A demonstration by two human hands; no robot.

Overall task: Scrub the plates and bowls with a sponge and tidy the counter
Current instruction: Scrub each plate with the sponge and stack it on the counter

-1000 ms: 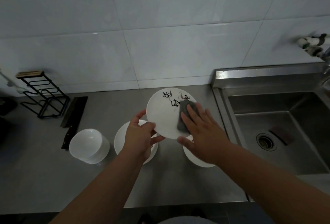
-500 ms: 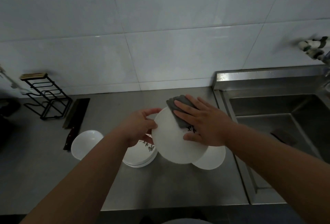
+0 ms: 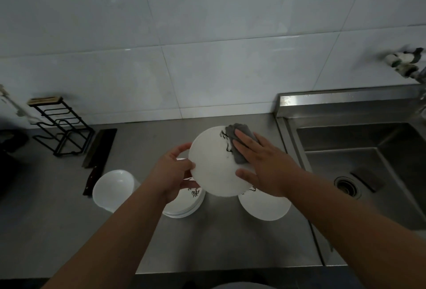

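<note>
A white plate (image 3: pixel 213 169) with dark brush-style markings is held up above a steel counter (image 3: pixel 219 242), between the person's two hands. The left hand (image 3: pixel 171 170) grips the plate's left rim, thumb on the face and fingers curled behind. The right hand (image 3: pixel 265 162) lies flat with straight fingers, pressing a grey sponge (image 3: pixel 231 133) against the plate's upper right part; its thumb is spread out toward the plate's lower edge.

Directly beneath the left hand, a stack of white plates (image 3: pixel 184 207) with the same dark markings sits on the counter. Beneath the right wrist lies another white plate (image 3: pixel 265 209), partly hidden by the held one. To the left of the left forearm stands a stack of white bowls (image 3: pixel 114 188).

Farther left and beyond the bowls, a dark cleaver (image 3: pixel 99 148) lies flat on the counter, and beyond it a black wire rack (image 3: pixel 60 127) stands against the tiled wall (image 3: pixel 207 58).

To the right of the right arm is a steel sink (image 3: pixel 380 157) with a round drain (image 3: pixel 347 186). A tap (image 3: pixel 405 62) juts from the wall above it, blurred.
</note>
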